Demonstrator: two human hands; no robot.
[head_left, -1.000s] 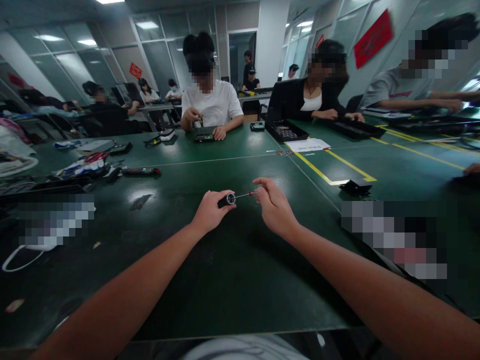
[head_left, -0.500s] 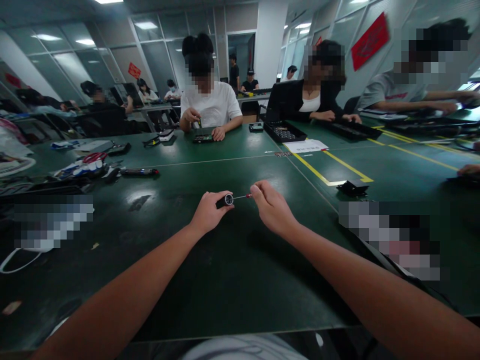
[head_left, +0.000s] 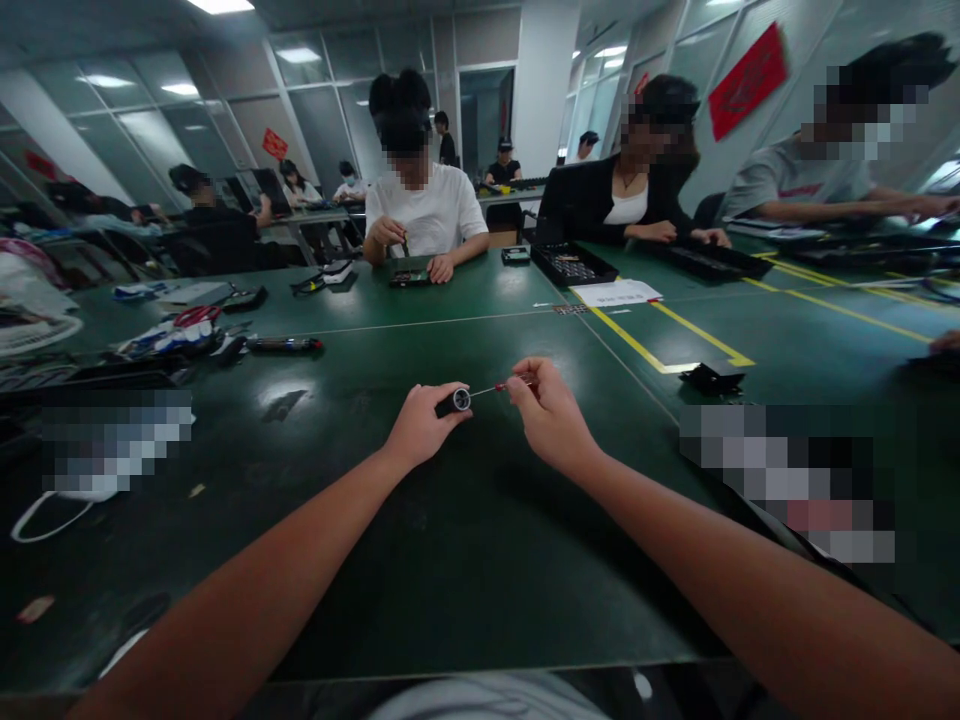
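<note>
My left hand [head_left: 421, 425] is wrapped round a short black cylinder [head_left: 454, 402], whose round end with a pale rim faces me. What the cylinder belongs to does not show. In my right hand [head_left: 550, 405] is a thin screwdriver [head_left: 500, 387] with a red collar, pinched between thumb and fingers. Its metal shaft points left, and the tip meets the rim of the cylinder; whether it sits in a screw is too small to tell. Both hands are above the green tabletop [head_left: 420, 560].
A dark pen-like tool [head_left: 285, 344] lies to the left, near a heap of cables and gloves [head_left: 176, 330]. Right of my hands is a small black part [head_left: 711, 378] by yellow tape [head_left: 664, 366]. Across the table, a person in white [head_left: 425, 215] works on a device [head_left: 411, 276].
The fingers of my right hand have shifted round the screwdriver and lifted slightly, showing more of its red part. My left hand keeps its hold on the cylinder. The view has shifted slightly.
</note>
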